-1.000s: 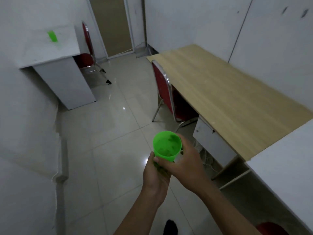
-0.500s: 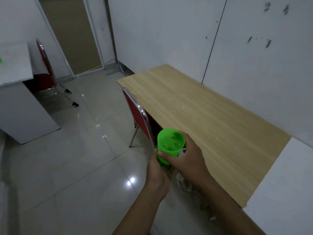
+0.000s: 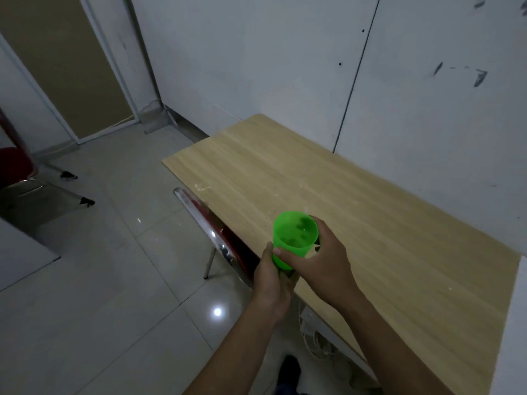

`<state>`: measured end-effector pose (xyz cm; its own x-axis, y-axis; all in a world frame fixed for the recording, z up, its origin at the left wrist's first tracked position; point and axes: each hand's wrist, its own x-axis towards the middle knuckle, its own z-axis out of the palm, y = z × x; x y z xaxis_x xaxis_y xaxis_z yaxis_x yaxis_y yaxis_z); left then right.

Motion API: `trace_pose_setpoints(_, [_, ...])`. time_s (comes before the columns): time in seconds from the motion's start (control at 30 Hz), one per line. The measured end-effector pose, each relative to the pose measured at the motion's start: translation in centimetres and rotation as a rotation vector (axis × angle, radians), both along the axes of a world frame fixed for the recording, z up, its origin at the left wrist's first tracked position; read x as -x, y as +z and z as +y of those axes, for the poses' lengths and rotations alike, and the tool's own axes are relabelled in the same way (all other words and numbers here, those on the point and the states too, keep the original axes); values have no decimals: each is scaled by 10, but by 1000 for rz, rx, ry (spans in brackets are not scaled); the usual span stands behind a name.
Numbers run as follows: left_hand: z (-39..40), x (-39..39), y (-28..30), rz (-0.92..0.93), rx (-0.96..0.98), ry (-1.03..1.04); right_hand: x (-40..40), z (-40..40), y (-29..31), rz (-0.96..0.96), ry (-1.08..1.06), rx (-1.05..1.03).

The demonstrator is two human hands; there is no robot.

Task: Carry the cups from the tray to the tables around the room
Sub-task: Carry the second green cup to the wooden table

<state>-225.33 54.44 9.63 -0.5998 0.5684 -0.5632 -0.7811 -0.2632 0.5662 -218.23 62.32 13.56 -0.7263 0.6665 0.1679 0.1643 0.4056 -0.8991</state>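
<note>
Grip: our left hand (image 3: 272, 276) wraps the base of the green cup (image 3: 295, 238), our right hand (image 3: 320, 265) closed round its side | Where: upright, above the wooden tabletop's (image 3: 370, 223) near long edge | Why: two hands likely steady it for setting down.

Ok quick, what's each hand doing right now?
Left hand: closed around the lower part of the green cup.
Right hand: closed on the same green cup, near its rim.

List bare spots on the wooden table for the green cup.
Wooden table is bare from wall to chair-side edge. Only crowding: near edge by the red chair, where both hands hold the green cup.
</note>
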Motion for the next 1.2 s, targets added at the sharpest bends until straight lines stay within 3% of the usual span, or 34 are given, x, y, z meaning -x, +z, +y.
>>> trace_pose_setpoints(0.6, [207, 168, -101, -86, 128, -30, 169, 189, -103, -143, -100, 98])
trace_pose_setpoints(0.73, [232, 195, -131, -11, 170, -96, 195, 217, -130, -143, -144, 113])
trace_pose_setpoints(0.83, [242, 222, -149, 254, 319, -155, 212, 234, -147, -132, -180, 115])
trace_pose_setpoints(0.97, [238, 254, -176, 819, 601, -225, 228, 254, -166, -140, -191, 94])
trace_pose_setpoints(1.1, [225, 276, -202, 1434, 882, -563, 238, 269, -180, -150, -200, 78])
trace_pose_setpoints(1.2, [215, 281, -213, 1697, 1092, -708, 243, 276, -187, -157, -203, 65])
